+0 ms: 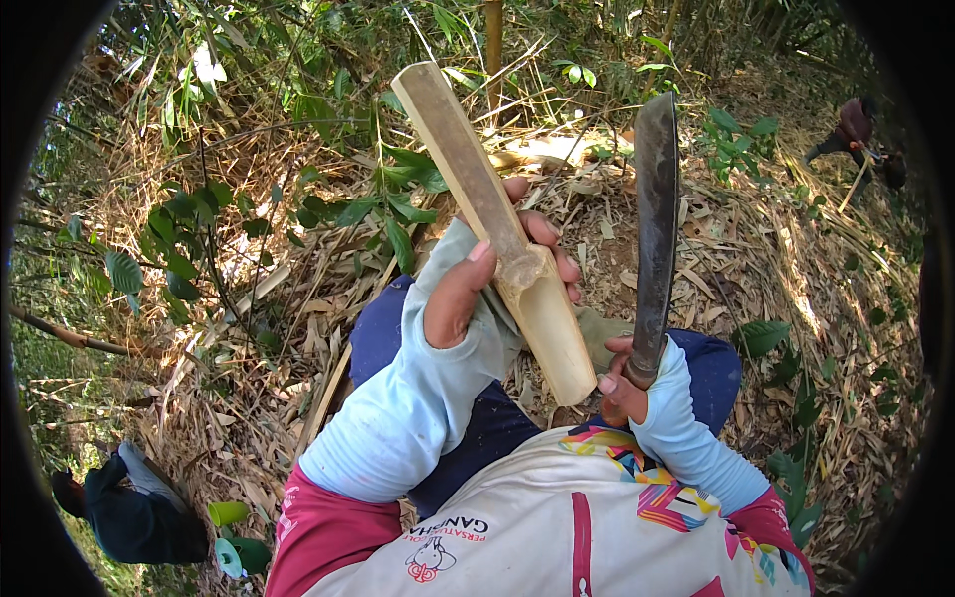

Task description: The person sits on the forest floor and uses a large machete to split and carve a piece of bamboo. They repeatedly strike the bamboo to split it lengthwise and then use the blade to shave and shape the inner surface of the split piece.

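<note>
My left hand (457,302) grips a split length of bamboo (468,169) about its middle, thumb on the near side and fingers wrapped round the other edge. The piece slants from upper left to lower right, its hollow inner face up, with a node ridge across it below my thumb. My right hand (625,390) is closed round the handle of a machete (656,219). The dark, broad blade stands nearly upright in the view, to the right of the bamboo and apart from it. Most of the machete's handle is hidden by my fingers.
Dry leaves and bamboo litter (776,259) cover the ground. Leafy saplings (179,239) grow at left. One person (139,507) is at lower left near a green cup (228,512) and a green container (244,555); another person (854,129) is far off at upper right.
</note>
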`<state>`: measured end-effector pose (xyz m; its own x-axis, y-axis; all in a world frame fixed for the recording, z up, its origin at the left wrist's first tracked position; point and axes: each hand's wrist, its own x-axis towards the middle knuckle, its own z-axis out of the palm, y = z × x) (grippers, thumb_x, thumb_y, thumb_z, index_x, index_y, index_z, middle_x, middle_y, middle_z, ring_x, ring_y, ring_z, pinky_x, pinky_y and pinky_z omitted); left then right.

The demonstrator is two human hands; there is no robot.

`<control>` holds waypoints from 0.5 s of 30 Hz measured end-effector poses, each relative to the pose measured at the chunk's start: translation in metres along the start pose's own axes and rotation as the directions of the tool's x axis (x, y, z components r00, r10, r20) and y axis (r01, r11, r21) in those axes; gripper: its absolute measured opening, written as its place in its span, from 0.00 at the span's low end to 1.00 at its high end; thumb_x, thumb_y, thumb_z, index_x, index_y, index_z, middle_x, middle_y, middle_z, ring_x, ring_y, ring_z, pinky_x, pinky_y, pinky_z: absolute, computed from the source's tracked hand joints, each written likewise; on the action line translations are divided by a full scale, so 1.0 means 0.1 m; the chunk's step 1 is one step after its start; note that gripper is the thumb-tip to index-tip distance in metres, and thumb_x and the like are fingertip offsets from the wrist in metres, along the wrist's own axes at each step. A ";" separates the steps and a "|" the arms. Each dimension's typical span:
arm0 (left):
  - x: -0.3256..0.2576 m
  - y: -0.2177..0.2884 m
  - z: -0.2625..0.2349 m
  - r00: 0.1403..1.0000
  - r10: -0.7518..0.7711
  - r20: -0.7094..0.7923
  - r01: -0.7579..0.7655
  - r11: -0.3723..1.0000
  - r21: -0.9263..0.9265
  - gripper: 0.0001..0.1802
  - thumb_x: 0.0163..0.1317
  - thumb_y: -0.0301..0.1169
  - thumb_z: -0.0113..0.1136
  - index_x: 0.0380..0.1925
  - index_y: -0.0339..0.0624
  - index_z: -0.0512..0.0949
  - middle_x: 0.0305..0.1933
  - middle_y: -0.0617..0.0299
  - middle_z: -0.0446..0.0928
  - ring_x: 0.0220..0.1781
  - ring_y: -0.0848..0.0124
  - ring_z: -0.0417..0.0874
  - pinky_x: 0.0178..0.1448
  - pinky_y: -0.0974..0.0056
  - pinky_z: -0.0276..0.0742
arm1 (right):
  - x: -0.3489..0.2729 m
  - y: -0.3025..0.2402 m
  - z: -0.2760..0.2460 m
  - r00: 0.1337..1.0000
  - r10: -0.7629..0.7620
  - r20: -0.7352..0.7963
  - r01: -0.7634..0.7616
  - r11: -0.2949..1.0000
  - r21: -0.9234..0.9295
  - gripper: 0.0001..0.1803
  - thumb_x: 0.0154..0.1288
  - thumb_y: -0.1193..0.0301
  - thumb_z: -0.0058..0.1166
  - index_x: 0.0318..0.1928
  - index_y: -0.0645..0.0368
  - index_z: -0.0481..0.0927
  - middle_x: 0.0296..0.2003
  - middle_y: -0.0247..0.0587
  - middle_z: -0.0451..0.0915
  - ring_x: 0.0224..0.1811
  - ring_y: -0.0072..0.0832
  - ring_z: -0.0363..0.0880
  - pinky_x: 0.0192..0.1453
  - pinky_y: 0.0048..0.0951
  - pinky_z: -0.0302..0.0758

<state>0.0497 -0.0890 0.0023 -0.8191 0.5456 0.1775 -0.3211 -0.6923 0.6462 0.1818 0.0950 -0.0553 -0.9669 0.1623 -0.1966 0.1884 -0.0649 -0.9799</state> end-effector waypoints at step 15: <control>0.01 -0.05 0.09 0.965 0.154 -0.212 -0.087 0.952 0.295 0.39 0.58 0.25 0.60 0.67 0.40 0.51 0.42 0.61 0.68 0.37 0.66 0.78 0.39 0.59 0.78 | 0.01 -0.08 0.11 0.987 0.062 0.151 -0.064 0.998 0.008 0.24 0.61 0.76 0.60 0.56 0.64 0.67 0.36 0.39 0.77 0.22 0.15 0.72 0.22 0.20 0.70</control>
<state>0.0548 -0.0813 0.0061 -0.9405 0.3202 0.1133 -0.0944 -0.5669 0.8183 0.1777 0.0844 -0.0468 -0.9683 0.0075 -0.2495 0.2481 -0.0829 -0.9652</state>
